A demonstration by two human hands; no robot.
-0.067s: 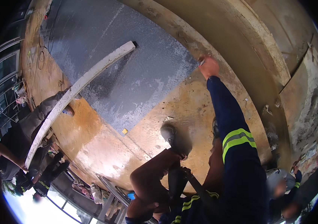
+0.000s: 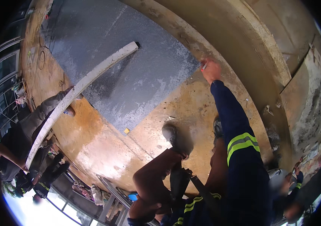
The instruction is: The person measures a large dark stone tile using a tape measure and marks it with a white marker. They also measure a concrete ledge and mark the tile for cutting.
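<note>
My right hand reaches out low near the right corner of a wet grey floor patch. Its fingers are closed on a short whitish stick, whose exact kind is too small to tell. My left hand is low in the picture, against my bent leg, with its fingers mostly hidden. A long pale straight bar spans the grey patch from the left. Another person has a hand at the bar's near end. A small yellow block sits at the patch's near corner.
Brown wet concrete borders the patch, and a raised curved ledge runs along the right. My shoe is close to the patch. Another person is at the lower right. Stacked metal lengths and a cable loop lie leftward.
My right hand has turned slightly, and the whitish stick shows more clearly between its fingers. The bar's far end has shifted very slightly to the right.
</note>
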